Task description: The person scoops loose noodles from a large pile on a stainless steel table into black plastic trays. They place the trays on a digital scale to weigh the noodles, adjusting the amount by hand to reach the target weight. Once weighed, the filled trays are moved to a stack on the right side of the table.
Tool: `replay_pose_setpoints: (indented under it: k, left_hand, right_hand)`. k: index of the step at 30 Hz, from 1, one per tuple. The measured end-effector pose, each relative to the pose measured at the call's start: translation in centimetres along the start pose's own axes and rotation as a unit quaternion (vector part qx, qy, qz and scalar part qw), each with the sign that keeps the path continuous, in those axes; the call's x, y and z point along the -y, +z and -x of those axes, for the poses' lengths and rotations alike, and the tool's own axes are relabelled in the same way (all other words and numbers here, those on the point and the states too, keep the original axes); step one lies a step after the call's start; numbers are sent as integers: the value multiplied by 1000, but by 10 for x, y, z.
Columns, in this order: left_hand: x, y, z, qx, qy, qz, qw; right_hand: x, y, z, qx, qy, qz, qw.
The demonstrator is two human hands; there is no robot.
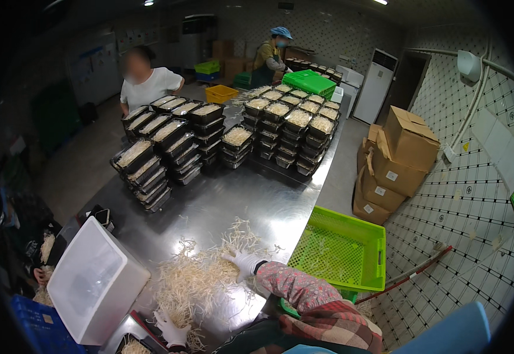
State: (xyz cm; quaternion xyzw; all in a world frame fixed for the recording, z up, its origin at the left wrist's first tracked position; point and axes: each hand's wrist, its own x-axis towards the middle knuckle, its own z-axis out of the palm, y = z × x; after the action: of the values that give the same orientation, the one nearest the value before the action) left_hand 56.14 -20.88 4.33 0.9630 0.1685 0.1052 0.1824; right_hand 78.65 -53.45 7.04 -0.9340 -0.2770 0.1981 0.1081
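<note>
A loose heap of bean sprouts (pixel 190 278) lies on the stainless steel table (pixel 159 225). My right hand (pixel 244 263), in a white glove, rests with spread fingers on the heap's right edge. At the near left edge of the heap is my left hand (pixel 171 328), gloved too, its fingers apart and touching sprouts. Just left of it, a black tray of sprouts (pixel 135 346) sits on what looks like a scale (pixel 124 329), partly cut off by the picture's rim. Stacks of black trays filled with sprouts (pixel 139 155) stand farther up the table.
A white foam box (pixel 93 283) leans at the left, near a blue crate (pixel 40 327) and a co-worker's hand (pixel 40 275). Right of the table is a green plastic crate (pixel 349 239); cardboard boxes (pixel 389 172) stand beyond. Two people (pixel 148 86) stand past the stacks.
</note>
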Motion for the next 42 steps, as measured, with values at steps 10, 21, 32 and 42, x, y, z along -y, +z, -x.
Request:
replay_pose_setpoints:
  k: [10,21,32,42]
  left_hand:
    - [-13,8,6,-23,-85,461,883]
    - [12,62,18,54,-230,625,744]
    - [-51,7,47,36,69,258,963]
    - [-26,77,37,191,-357,760,508]
  right_hand:
    - [45,-7,3,-55,-19,-300,952]
    - [103,76,5,-82,-6,-282,956]
    - [149,54,7,-36,-296,-355,886]
    - [142,131,-14,-42,-187,-269,944]
